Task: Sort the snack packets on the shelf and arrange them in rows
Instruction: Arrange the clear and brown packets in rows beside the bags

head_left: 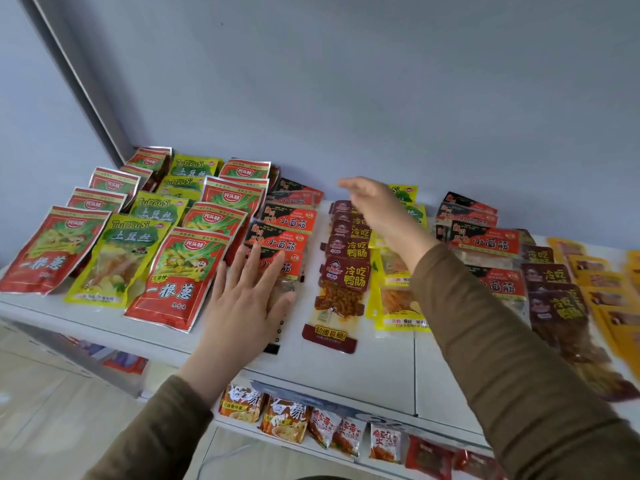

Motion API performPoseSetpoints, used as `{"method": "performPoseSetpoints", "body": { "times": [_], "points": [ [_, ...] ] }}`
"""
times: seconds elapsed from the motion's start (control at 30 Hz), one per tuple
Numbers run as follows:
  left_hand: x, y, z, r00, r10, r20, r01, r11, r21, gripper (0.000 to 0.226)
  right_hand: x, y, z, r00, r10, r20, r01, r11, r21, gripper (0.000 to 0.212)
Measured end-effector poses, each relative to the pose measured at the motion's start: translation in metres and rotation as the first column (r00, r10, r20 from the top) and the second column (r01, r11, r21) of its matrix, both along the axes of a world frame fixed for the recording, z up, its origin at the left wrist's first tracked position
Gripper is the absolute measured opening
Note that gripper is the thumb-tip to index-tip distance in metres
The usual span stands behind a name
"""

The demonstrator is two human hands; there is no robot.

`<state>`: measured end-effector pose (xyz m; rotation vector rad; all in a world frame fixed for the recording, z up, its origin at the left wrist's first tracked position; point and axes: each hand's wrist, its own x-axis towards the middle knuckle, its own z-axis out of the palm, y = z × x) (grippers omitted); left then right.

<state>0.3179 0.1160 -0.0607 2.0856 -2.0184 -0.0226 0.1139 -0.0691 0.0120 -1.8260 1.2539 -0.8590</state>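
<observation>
Packets (173,271) row a white shelf (363,368) under both flat, empty hands.

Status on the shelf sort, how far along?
Mostly done: red packets, green-yellow packets and maroon packets lie in overlapping rows. In hand: left hand lies flat on the black-and-red row; right hand reaches rearward, empty. Left: right-side rows look looser.

A plain pale blue-grey wall (381,81) fills the upper view, evenly lit. A grey vertical strip (74,74) slants along its left side. A white shelf (363,372) runs below it, with a lower shelf (239,432) beneath. Light wood-look floor (52,420) shows at lower left.
</observation>
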Motion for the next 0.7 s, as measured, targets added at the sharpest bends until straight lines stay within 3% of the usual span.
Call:
{"method": "performPoseSetpoints", "body": {
  "times": [0.1, 0.2, 0.3, 0.4, 0.53, 0.7],
  "points": [
    [-0.026, -0.011, 0.012, 0.991, -0.076, -0.114, 0.059, 0.987, -0.149, 0.067, -0.028, 0.003, 0.003, 0.993, -0.119, -0.004, 0.119, 0.992, -0.044, 0.037],
    [-0.060, -0.032, 0.011, 0.982, -0.163, -0.091, 0.149, 0.979, -0.138, 0.063, -0.027, 0.011, -0.008, 0.973, -0.097, -0.209, 0.065, 0.986, -0.156, 0.037],
    [-0.094, -0.059, 0.005, 0.975, -0.215, -0.054, 0.212, 0.975, -0.064, 0.062, -0.020, 0.017, -0.028, 0.816, -0.096, -0.570, -0.085, 0.955, -0.283, 0.040],
    [-0.114, -0.076, -0.008, 0.978, -0.207, -0.008, 0.207, 0.978, 0.008, 0.062, -0.028, 0.013, -0.048, 0.660, -0.132, -0.740, -0.122, 0.953, -0.279, 0.044],
    [-0.110, -0.075, -0.023, 0.985, -0.174, -0.016, 0.175, 0.984, 0.034, 0.058, -0.046, 0.007, -0.066, 0.564, -0.119, -0.817, -0.173, 0.951, -0.257, 0.047],
    [-0.097, -0.069, -0.028, 0.991, -0.121, -0.054, 0.124, 0.991, 0.056, 0.061, -0.054, 0.011, -0.058, 0.594, -0.118, -0.796, -0.182, 0.944, -0.276, 0.048]
  ]
}}
